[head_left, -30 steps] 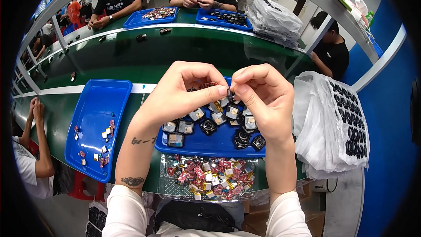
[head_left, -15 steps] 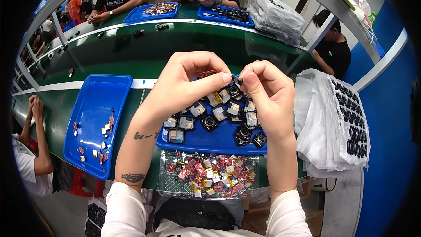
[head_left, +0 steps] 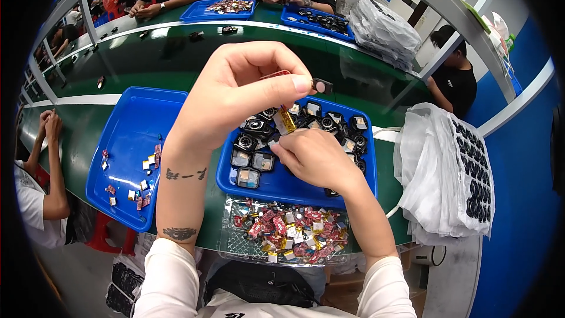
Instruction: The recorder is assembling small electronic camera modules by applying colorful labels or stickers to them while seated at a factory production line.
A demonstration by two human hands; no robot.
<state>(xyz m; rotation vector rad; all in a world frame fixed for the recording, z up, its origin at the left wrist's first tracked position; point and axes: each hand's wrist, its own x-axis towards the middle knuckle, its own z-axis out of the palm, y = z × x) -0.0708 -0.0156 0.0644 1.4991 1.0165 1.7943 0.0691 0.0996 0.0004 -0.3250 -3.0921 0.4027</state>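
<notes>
The left hand (head_left: 235,91) pinched a small black part (head_left: 322,86), its wire trailing nearer to a gold cell (head_left: 285,121) seemingly gripped by the right hand (head_left: 315,156).

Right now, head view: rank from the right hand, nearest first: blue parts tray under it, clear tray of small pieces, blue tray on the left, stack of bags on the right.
From the right hand:
1. Blue parts tray, directly under it.
2. Clear tray of small pieces, just below, toward the person.
3. Stack of bags, to the right.
4. Blue tray on the left, beyond the left forearm.
</notes>
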